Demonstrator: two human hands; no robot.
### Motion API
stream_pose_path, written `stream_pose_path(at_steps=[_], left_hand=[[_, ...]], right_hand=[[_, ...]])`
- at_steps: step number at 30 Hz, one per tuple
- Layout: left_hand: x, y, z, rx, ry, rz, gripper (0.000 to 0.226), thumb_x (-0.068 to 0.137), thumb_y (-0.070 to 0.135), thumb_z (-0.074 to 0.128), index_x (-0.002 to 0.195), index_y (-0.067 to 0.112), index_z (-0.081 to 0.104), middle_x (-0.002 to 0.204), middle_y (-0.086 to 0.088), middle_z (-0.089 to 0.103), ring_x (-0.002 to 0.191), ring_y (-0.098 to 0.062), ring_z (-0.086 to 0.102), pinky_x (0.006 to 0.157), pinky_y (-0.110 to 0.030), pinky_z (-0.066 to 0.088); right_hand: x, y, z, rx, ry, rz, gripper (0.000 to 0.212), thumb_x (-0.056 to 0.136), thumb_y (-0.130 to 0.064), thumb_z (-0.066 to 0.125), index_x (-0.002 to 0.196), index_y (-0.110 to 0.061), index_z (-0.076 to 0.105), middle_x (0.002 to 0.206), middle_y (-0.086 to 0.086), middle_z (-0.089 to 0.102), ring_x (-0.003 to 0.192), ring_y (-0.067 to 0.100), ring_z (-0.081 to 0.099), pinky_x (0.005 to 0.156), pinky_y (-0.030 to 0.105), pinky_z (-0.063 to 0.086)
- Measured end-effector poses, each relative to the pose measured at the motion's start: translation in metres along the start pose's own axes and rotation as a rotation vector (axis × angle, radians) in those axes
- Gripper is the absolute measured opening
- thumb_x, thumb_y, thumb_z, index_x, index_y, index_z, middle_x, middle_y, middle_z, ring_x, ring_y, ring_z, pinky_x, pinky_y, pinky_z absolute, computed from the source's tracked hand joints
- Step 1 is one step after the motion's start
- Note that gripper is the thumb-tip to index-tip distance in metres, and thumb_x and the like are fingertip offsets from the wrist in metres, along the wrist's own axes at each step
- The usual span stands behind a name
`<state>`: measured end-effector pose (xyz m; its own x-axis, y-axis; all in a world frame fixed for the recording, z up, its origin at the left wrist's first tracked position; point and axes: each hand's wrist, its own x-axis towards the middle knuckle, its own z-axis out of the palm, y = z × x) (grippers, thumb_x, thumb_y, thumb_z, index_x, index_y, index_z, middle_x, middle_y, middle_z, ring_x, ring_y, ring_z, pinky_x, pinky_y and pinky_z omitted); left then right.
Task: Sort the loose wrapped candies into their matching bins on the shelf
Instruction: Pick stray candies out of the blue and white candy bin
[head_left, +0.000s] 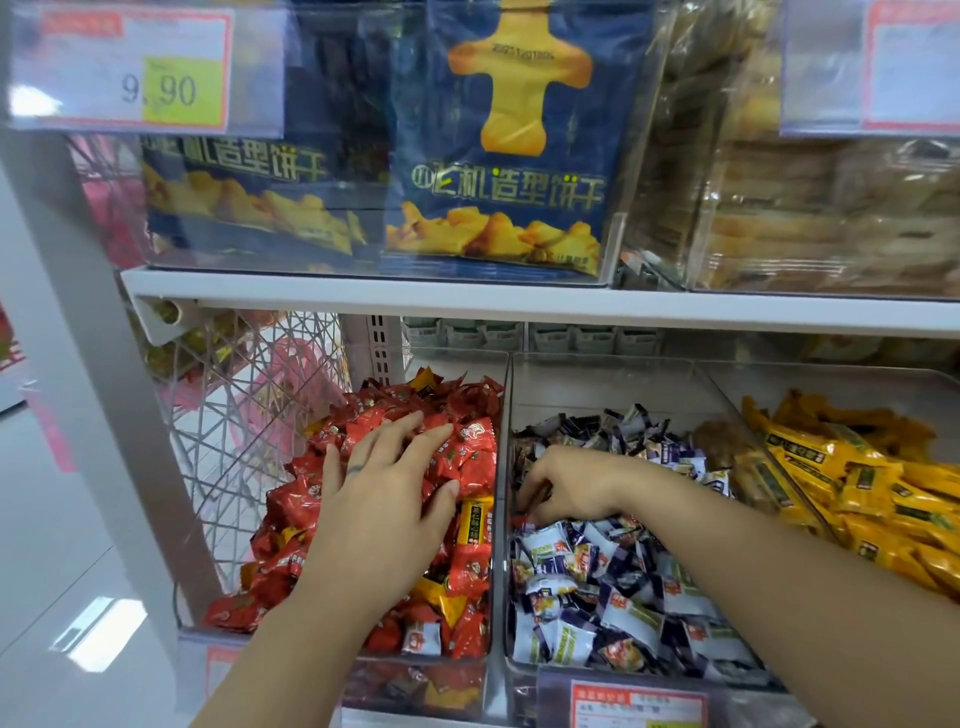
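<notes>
At the left, the left hand (387, 478) lies released, fingers spread flat on the red candies (374, 421) heaped in the left bin (492, 571), probably steadying or sweeping the pile to expose strays. Just beside its thumb a yellow-wrapped candy (475, 519) sits among the reds, its long axis running front to back, print facing up; it likely belongs elsewhere. Across the clear divider, the right hand (566, 486) curls down into the near-left corner of the middle bin (597, 384), among white-and-purple candies (623, 597), fingertips at a red wrapper (521, 519); I cannot tell whether it is gripped, nor how it points. In the right bin (831, 384), yellow bars (857, 483) lie slanting back-left to front-right.
</notes>
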<state>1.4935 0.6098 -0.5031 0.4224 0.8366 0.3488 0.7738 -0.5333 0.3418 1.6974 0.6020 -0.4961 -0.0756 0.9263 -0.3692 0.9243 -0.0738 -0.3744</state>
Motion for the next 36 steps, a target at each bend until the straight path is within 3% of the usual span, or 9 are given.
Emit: stream_pose_path(at_steps=[2,6,10,15,18,22,28,31,36], left_hand=[[0.000,0.000,0.000,-0.004,0.000,-0.001,0.052,0.094,0.045,0.042,0.143,0.043,0.027,0.152,0.017,0.019,0.143,-0.009,0.011,0.117,-0.047,-0.001],[0.000,0.000,-0.001,-0.007,0.001,0.001,0.052,0.095,0.045,0.042,0.144,0.042,0.026,0.153,0.017,0.019,0.143,-0.009,0.010,0.117,-0.046,-0.001],[0.000,-0.002,-0.001,-0.020,0.027,0.017,0.052,0.094,0.046,0.043,0.143,0.042,0.028,0.153,0.016,0.020,0.142,-0.010,0.013,0.117,-0.047,-0.001],[0.001,0.002,-0.002,-0.089,0.178,0.074,0.051,0.092,0.036,0.051,0.141,0.034,0.039,0.146,0.007,0.036,0.137,-0.017,0.028,0.117,-0.053,0.009],[0.001,0.005,-0.003,-0.116,0.243,0.103,0.053,0.090,0.031,0.056,0.141,0.031,0.040,0.142,0.003,0.041,0.132,-0.019,0.033,0.113,-0.058,0.021],[-0.002,0.006,-0.004,-0.090,0.127,0.085,0.047,0.093,0.037,0.049,0.139,0.040,0.040,0.148,0.009,0.034,0.139,-0.016,0.024,0.117,-0.052,0.006],[-0.003,0.000,-0.003,-0.026,-0.015,0.041,0.042,0.096,0.043,0.042,0.137,0.046,0.038,0.153,0.016,0.021,0.143,-0.011,0.012,0.118,-0.049,0.001],[-0.004,0.000,-0.004,-0.021,-0.023,0.034,0.042,0.096,0.042,0.044,0.137,0.045,0.040,0.153,0.015,0.022,0.143,-0.012,0.013,0.117,-0.049,0.001],[-0.004,0.000,-0.003,-0.007,-0.038,0.025,0.043,0.096,0.042,0.043,0.138,0.044,0.038,0.154,0.015,0.020,0.143,-0.012,0.011,0.116,-0.049,0.000]], right_hand=[[0.004,-0.001,0.001,-0.027,-0.010,0.010,0.029,0.090,-0.016,0.060,0.119,-0.012,0.065,0.104,-0.005,0.067,0.080,0.009,0.056,0.058,0.008,0.039],[0.009,0.001,0.003,-0.030,0.020,0.023,0.025,0.088,-0.014,0.063,0.112,-0.008,0.066,0.095,-0.001,0.067,0.079,0.011,0.058,0.065,0.017,0.041],[-0.005,0.002,-0.012,0.133,0.406,0.065,0.012,0.091,-0.018,0.059,0.101,-0.013,0.064,0.074,-0.014,0.052,0.058,0.001,0.047,0.042,0.008,0.036],[-0.022,-0.017,-0.032,0.445,0.820,-0.023,0.005,0.091,-0.026,0.059,0.096,-0.024,0.061,0.085,-0.015,0.057,0.072,0.001,0.052,0.058,0.016,0.040],[-0.026,-0.033,-0.036,0.526,0.702,-0.183,0.012,0.090,-0.019,0.061,0.087,-0.030,0.060,0.084,-0.014,0.062,0.077,0.006,0.058,0.074,0.027,0.052],[-0.033,-0.022,-0.037,0.398,0.560,-0.145,0.011,0.093,-0.022,0.057,0.090,-0.032,0.061,0.089,-0.013,0.066,0.083,0.007,0.062,0.079,0.023,0.052],[-0.042,-0.010,-0.016,0.140,-0.174,-0.040,0.031,0.101,-0.032,0.038,0.117,-0.021,0.063,0.125,-0.002,0.061,0.112,0.009,0.055,0.105,0.028,0.039],[-0.034,-0.011,-0.011,0.020,-0.250,0.054,0.040,0.100,-0.040,0.036,0.133,-0.024,0.052,0.146,-0.006,0.041,0.135,0.013,0.035,0.116,0.034,0.021],[-0.022,-0.003,-0.006,0.185,-0.191,0.143,0.042,0.101,-0.034,0.034,0.137,-0.019,0.049,0.151,0.000,0.034,0.139,0.019,0.029,0.113,0.034,0.020]])
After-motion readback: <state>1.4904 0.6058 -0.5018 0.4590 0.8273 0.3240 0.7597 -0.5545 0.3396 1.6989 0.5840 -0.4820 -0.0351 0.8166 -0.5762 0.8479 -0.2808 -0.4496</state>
